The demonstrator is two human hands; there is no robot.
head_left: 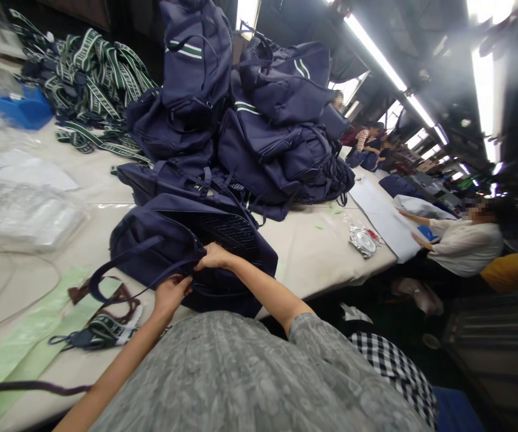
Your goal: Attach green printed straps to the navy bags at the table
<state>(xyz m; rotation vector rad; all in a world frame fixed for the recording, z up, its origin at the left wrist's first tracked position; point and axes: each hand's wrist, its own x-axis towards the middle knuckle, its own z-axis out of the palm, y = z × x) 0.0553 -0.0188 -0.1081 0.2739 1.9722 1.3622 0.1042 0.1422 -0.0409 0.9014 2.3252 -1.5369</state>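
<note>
A navy bag point(135, 231) lies unzipped in front of me, its mouth gaping and a printed dark lining point(229, 231) showing inside. My left hand point(172, 294) pinches the near part of the bag's opening edge, below a looped carry handle point(115, 264). Close by, my right hand point(214, 257) is closed on the same edge, a little farther from me. What lies between the fingertips is too small to make out. Left of the bag rests a rolled green and white lettered strap point(106, 329) with a dark clip.
Navy bags point(268, 114) are heaped behind the open one. Lettered straps point(101, 72) and a blue bin point(24, 111) stand at the back left, with clear plastic bags point(29, 210) nearer. A foil-like roll point(363, 240) lies right; a co-worker point(463, 243) sits beyond it.
</note>
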